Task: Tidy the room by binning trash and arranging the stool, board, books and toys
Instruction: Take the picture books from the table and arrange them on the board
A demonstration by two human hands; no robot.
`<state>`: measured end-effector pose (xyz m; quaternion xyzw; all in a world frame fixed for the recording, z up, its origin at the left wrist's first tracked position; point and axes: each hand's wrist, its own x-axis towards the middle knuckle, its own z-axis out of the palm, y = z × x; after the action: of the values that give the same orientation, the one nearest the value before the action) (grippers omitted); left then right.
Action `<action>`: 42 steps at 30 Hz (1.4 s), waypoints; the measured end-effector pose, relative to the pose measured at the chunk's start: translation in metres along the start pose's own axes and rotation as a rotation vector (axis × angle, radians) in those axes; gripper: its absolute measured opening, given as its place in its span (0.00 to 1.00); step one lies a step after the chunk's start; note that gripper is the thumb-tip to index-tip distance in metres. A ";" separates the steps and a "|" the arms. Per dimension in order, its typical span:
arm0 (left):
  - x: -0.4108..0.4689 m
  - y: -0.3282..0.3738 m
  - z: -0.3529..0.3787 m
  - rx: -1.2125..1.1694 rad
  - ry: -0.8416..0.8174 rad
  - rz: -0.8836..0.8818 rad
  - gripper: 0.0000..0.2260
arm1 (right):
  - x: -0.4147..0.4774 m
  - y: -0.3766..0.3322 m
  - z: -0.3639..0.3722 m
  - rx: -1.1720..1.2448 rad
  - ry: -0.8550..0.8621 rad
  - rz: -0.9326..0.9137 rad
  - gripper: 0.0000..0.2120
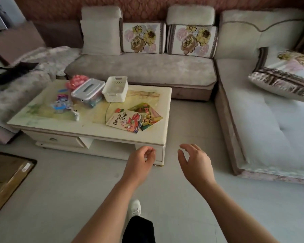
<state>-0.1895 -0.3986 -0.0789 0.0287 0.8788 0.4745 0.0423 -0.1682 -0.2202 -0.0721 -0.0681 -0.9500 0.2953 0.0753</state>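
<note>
Left hand (141, 160) hovered loosely curled, empty; right hand (195, 165) relaxed, empty too, near the front right corner of the coffee table (95, 135). Toys (62, 103) lay at its left end, picture books (125, 122) overlapping by that corner. Squaring them two-handed looked wise.

Lidded box (88, 91), far half of the table (77, 130): contents show only as a blur through its wall. White basket (114, 88) just beside it: interior not readable. Top book (124, 120), near right corner: overlaps the books beneath (152, 118), covers partly hidden. Toy packets (61, 102), toward the left edge: print too blurred to identify. Dark-framed panel (5, 179) on the floor: cut by the picture's left edge. Flowered cushion (284, 74): cut by the right edge.
</note>
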 end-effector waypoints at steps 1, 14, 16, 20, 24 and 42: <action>0.016 -0.005 -0.005 -0.007 -0.007 -0.005 0.08 | 0.014 -0.005 0.008 -0.008 -0.004 0.008 0.14; 0.265 -0.105 -0.088 0.064 -0.057 -0.195 0.08 | 0.237 -0.073 0.160 -0.037 -0.194 0.166 0.14; 0.292 -0.115 -0.079 0.060 -0.074 -0.230 0.08 | 0.262 -0.068 0.176 -0.054 -0.218 0.172 0.15; 0.337 -0.141 -0.060 0.067 -0.082 -0.329 0.09 | 0.312 -0.052 0.208 -0.057 -0.266 0.187 0.16; 0.387 -0.176 -0.037 0.072 -0.053 -0.477 0.10 | 0.371 -0.031 0.256 -0.047 -0.372 0.188 0.16; 0.502 -0.381 0.062 0.090 -0.004 -1.104 0.17 | 0.529 0.054 0.505 -0.198 -0.615 0.115 0.22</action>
<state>-0.6861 -0.5102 -0.4555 -0.4336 0.7826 0.3438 0.2852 -0.7740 -0.3625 -0.4593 -0.0361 -0.9469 0.2120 -0.2391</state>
